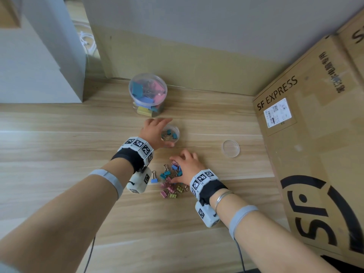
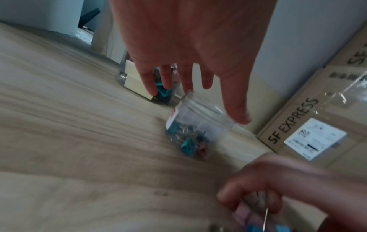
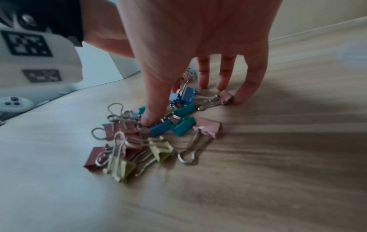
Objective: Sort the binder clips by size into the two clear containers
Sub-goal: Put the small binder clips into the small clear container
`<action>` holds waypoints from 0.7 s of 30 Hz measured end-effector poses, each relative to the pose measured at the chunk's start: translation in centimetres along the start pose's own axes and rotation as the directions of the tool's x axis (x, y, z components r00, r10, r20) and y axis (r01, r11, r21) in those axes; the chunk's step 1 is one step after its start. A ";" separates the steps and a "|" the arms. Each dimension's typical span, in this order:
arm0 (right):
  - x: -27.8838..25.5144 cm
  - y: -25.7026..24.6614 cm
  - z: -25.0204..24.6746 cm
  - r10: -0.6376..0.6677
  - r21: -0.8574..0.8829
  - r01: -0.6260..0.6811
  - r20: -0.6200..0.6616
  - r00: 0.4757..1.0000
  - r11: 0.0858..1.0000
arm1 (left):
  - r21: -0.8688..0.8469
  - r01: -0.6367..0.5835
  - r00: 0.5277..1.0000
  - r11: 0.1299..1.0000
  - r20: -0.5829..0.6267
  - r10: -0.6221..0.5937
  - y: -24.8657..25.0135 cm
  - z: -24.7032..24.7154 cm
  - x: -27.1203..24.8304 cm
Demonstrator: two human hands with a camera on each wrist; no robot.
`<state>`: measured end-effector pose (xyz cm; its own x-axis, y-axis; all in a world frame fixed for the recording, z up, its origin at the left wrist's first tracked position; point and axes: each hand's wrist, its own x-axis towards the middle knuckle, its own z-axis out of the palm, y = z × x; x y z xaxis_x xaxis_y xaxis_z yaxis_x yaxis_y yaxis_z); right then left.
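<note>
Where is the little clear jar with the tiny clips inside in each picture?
Head view: the small jar sits mid-picture on the wooden table, beside the left hand.
Left wrist view: it is in the middle, under the left hand's fingers, blurred.
Right wrist view: not in it; only the loose clip pile under the right hand.
Shared landmark: the wooden table, seen in all three views.

pink, blue, teal, yellow binder clips (image 3: 158,130).

Left hand (image 1: 155,133) spread open; right hand (image 1: 187,167) fingers splayed downward.
</note>
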<state>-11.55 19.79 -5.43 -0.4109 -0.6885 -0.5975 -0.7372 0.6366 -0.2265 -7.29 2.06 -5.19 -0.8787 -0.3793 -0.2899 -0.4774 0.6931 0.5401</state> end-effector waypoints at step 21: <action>-0.7 0.0 -0.9 -0.004 0.294 0.064 -0.201 0.980 0.954 | -0.174 0.051 0.998 0.983 0.056 -0.042 -0.7 1.5 -3.5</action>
<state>-11.75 19.95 -4.32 -0.5076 -0.7469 -0.4295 -0.5715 0.6649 -0.4809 -3.87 3.83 -5.74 -0.8566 -0.3735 -0.3560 -0.5139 0.5554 0.6538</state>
